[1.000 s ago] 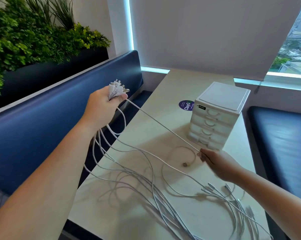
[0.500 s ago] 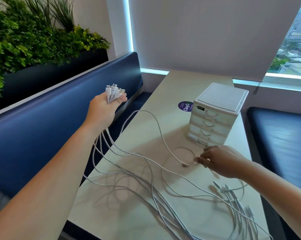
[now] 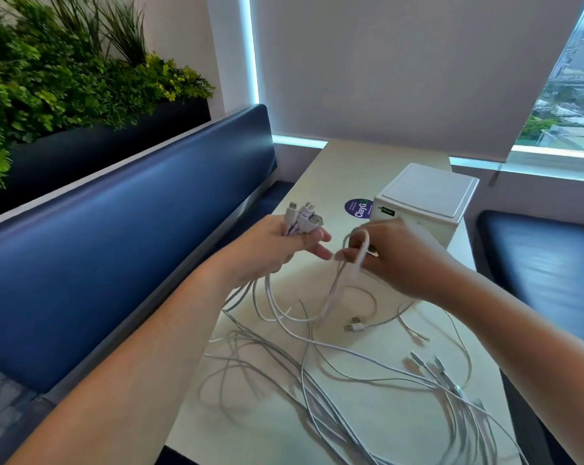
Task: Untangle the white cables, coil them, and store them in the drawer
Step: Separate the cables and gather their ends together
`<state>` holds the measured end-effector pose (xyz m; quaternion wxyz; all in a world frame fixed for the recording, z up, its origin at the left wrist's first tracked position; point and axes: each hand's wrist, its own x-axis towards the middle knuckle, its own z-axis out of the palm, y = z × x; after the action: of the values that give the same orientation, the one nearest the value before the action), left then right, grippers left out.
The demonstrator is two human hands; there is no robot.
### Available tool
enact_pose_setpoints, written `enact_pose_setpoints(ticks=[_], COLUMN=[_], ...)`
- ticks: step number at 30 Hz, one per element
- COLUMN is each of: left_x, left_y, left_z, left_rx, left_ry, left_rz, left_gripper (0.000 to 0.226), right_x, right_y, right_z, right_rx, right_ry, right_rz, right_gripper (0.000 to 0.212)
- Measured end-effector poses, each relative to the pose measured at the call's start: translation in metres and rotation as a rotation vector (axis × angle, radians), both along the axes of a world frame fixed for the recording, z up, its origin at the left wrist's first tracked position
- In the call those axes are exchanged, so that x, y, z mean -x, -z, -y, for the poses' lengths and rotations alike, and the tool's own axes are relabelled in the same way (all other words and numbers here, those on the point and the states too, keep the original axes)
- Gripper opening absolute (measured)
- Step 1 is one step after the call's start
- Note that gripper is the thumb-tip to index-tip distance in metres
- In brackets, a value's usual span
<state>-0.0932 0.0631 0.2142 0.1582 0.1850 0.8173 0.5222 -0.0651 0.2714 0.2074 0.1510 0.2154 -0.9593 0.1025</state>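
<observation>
White thin cables (image 3: 317,364) lay tangled on the pale table (image 3: 334,169) in front of the white plastic drawer unit (image 3: 428,196). Left of that unit, the left hand (image 3: 277,250) gripped a bunch of plug ends (image 3: 300,218). Directly before it, the right hand (image 3: 401,260) pinched one looped cable (image 3: 357,250).

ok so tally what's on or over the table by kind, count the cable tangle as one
white cable tangle: 1, strands too tangled to count
white drawer unit: 1
round purple sticker: 1
hands: 2, left hand gripping the plug ends, right hand pinching a cable loop
total: 5
</observation>
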Motion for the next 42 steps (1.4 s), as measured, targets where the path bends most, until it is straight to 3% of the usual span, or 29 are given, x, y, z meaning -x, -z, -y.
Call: enact_pose_setpoints(ticks=[3,8,10,12,15,18,21,24,28,31,38,42], left_x=[0.008,0.018,0.02,0.02,0.018,0.015,0.015,0.019,0.027,0.031,0.04,0.041], left_y=[0.002,0.002,0.003,0.002,0.0,-0.005,-0.007,-0.007,-0.008,-0.01,-0.016,-0.006], left_z=[0.007,0.026,0.03,0.03,0.023,0.017,0.019,0.028,0.047,0.058,0.066,0.059], left_rx=[-0.053,-0.109,-0.158,-0.202,-0.271,-0.309,-0.313,-0.298,-0.331,-0.368,-0.364,-0.19], left_ry=[-0.093,-0.269,-0.291,-0.288,-0.238,-0.198,-0.192,-0.254,-0.387,-0.45,-0.533,-0.525], left_rz=[-0.04,-0.087,-0.087,-0.091,-0.092,-0.098,-0.112,-0.157,-0.156,-0.138,-0.228,-0.287], left_gripper=[0.018,0.02,0.022,0.022,0.02,0.019,0.02,0.02,0.019,0.019,0.022,0.023], right_x=[0.002,0.011,0.015,0.017,0.012,0.006,0.009,0.012,0.01,0.009,0.013,0.009], right_y=[0.001,0.02,0.03,0.036,0.042,0.054,0.069,0.082,0.098,0.102,0.133,0.111], right_z=[-0.01,-0.038,-0.045,-0.043,-0.017,0.014,0.031,0.029,0.004,-0.017,-0.071,-0.067], right_rx=[-0.154,-0.339,-0.337,-0.164,0.16,0.232,0.156,0.028,-0.05,-0.021,-0.251,-0.205], right_ry=[0.045,0.207,0.194,0.139,-0.032,-0.132,-0.135,-0.129,-0.07,-0.033,0.159,0.095], right_rz=[-0.02,0.16,0.233,0.315,0.503,0.695,0.637,0.483,0.388,0.447,0.552,0.618], right_gripper=[0.04,0.02,0.03,0.043,0.035,0.052,0.049,0.024,0.023,0.024,0.028,0.026])
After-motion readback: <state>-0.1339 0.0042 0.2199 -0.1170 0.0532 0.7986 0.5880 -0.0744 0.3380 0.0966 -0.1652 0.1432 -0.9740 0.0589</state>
